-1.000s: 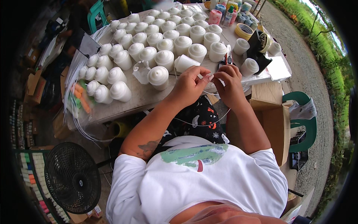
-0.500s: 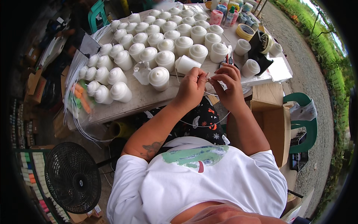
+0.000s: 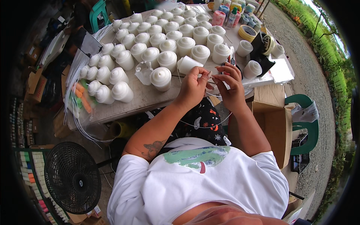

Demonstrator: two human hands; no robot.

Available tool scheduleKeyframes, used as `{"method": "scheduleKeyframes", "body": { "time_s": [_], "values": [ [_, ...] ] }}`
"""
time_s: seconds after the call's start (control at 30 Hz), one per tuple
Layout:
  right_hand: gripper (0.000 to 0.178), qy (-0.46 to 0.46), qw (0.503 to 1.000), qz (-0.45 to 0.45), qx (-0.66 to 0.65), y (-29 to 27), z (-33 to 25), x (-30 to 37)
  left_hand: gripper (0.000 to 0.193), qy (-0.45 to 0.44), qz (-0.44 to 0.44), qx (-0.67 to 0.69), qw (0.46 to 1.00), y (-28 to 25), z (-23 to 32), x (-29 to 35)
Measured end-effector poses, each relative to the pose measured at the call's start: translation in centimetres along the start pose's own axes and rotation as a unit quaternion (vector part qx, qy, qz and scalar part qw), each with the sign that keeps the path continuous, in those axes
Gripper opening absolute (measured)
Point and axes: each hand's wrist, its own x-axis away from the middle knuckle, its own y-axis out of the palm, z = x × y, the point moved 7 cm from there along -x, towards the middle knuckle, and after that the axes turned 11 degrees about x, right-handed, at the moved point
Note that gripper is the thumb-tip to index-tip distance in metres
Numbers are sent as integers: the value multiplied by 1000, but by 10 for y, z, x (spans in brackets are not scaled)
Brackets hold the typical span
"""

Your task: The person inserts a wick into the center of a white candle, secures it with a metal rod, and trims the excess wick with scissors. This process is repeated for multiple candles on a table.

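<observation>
Over the near edge of the table, my left hand (image 3: pixel 193 88) and my right hand (image 3: pixel 231 89) meet fingertip to fingertip. Both are closed in a pinch on a thin white wick (image 3: pixel 198 126), which loops down across my lap. The bit between the fingertips is mostly hidden. Just behind my left hand a white candle (image 3: pixel 188 65) lies tipped on its side. An upright white candle (image 3: pixel 160 78) with a stepped, domed top stands to the left, beside a crumpled clear plastic piece (image 3: pixel 143 73).
Rows of white candles (image 3: pixel 168 45) fill the table (image 3: pixel 150 98). A wick bundle (image 3: pixel 71 101) hangs over its left edge. Tape rolls (image 3: pixel 247 33), a black holder (image 3: pixel 260 48) and paint jars (image 3: pixel 218 18) stand right. An open cardboard box (image 3: pixel 272 123) is right of my lap, a black fan (image 3: pixel 73 178) lower left.
My fingertips have shifted slightly against each other, the left thumb now pointing up more. The wick loop on my lap has moved a little. The candles stay in place.
</observation>
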Motion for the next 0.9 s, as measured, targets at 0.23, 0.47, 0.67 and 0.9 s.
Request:
{"method": "scheduleKeyframes", "body": {
  "time_s": [0.23,0.47,0.67,0.9],
  "values": [
    [20,-4,1000,4,26,-5,4,-4,22,25,-98,164,981,10,-16,-4],
    [12,16,989,-36,139,-8,6,-2,13,239,-55,-291,925,7,19,1],
    [9,71,986,-144,51,11,-2,0,8,250,-44,-253,934,-7,35,11],
    [12,305,821,-261,-407,45,3,5,8,146,-36,-72,986,-32,6,6]
  ]
}}
